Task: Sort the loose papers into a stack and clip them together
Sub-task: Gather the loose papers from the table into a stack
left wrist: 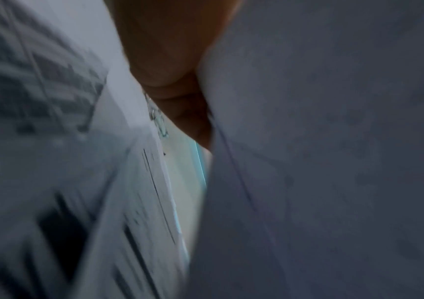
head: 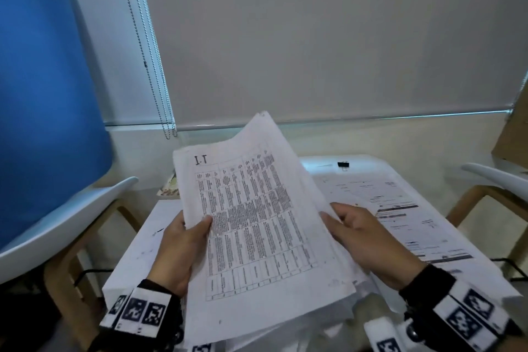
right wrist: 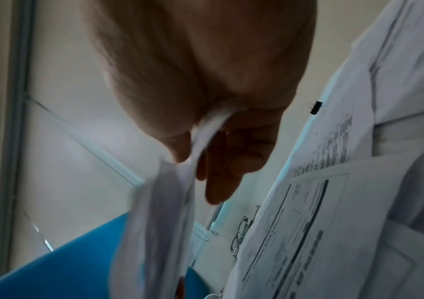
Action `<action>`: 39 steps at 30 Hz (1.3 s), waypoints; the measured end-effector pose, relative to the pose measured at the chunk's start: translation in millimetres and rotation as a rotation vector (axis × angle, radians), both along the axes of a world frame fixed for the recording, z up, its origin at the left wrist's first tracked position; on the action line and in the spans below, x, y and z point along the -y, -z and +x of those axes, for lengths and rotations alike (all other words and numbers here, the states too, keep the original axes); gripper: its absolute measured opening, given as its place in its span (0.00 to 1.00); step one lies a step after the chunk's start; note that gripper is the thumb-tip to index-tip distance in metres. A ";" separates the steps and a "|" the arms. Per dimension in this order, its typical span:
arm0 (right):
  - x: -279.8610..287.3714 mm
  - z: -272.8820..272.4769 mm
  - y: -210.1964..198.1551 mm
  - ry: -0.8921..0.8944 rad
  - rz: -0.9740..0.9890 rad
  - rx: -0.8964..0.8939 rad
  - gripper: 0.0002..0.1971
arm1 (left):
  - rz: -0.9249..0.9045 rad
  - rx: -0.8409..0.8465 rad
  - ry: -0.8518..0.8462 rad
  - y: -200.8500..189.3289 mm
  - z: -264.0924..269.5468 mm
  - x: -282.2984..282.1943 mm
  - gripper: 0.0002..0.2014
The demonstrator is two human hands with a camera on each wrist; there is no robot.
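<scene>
Both hands raised over white tabletop [head: 371, 163], clamped on sheaf of white printed papers [head: 251, 223]: left hand [head: 183, 248] pinches edge at 9 o'clock, right hand [head: 368, 240] pinches edge at 3 o'clock. Sheaf uneven, corners fanned.

Step judged: squaring the sheaf. Do well: loosen pinch, tap bottom edge on tabletop, then side edge.

Count: one held sheaf; several loose printed sheets [head: 400, 208] flat at 3 o'clock, number unclear; one small black binder clip [head: 343, 164] at 1 o'clock, untouched.

White papers [head: 257, 223] carry a dense black printed table; white sheets [head: 400, 208] beside them show black bars. Black binder clip [head: 343, 164]. Blue chair back [head: 43, 94]. Black-and-white checkered wristbands [head: 140, 311].
</scene>
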State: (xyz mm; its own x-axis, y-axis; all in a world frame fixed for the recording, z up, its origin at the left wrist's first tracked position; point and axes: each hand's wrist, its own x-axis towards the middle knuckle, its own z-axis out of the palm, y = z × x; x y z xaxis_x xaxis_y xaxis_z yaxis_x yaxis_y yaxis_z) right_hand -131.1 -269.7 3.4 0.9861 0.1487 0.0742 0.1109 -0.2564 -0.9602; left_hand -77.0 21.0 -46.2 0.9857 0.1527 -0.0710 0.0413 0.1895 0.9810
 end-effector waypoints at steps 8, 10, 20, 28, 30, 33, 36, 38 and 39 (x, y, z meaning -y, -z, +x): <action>10.0 96.9 7.0 0.108 -0.479 -0.245 0.17 | 0.307 -0.004 -0.139 25.0 14.7 -41.5 0.19; -0.2 111.3 9.5 0.059 -0.738 -0.298 0.19 | 0.367 0.024 -0.131 25.4 12.4 -37.3 0.23; -14.2 135.1 22.1 0.125 -0.843 -0.181 0.18 | 0.291 -0.060 -0.093 13.8 5.9 -29.8 0.05; 40.1 103.5 -22.5 0.457 -0.429 0.290 0.10 | 0.106 0.001 -0.119 4.4 12.9 -31.8 0.07; 52.9 101.3 -25.7 0.456 -0.099 0.255 0.09 | 0.038 -0.009 -0.106 0.6 13.6 -30.4 0.08; 53.1 92.5 -22.5 0.386 0.155 0.146 0.08 | -0.121 -0.022 -0.051 -5.2 13.2 -22.6 0.11; 32.6 77.3 -17.8 0.276 0.242 0.060 0.04 | -0.210 -0.030 0.007 -8.8 15.6 -10.2 0.16; 18.4 71.4 -12.2 0.198 0.290 -0.015 0.08 | -0.192 -0.034 0.034 -8.9 16.1 -4.3 0.16; 12.1 69.9 -9.1 0.154 0.288 -0.049 0.10 | -0.160 -0.034 0.037 -7.9 16.8 -2.7 0.16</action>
State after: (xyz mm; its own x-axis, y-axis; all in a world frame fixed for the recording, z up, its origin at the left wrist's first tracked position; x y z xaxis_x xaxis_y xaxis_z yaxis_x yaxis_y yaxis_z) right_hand -61.3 -281.8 12.5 0.9988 -0.0229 0.0431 0.0434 0.0161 -0.9989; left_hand -60.2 23.6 -38.3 0.9871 0.1008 -0.1247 0.0835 0.3412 0.9363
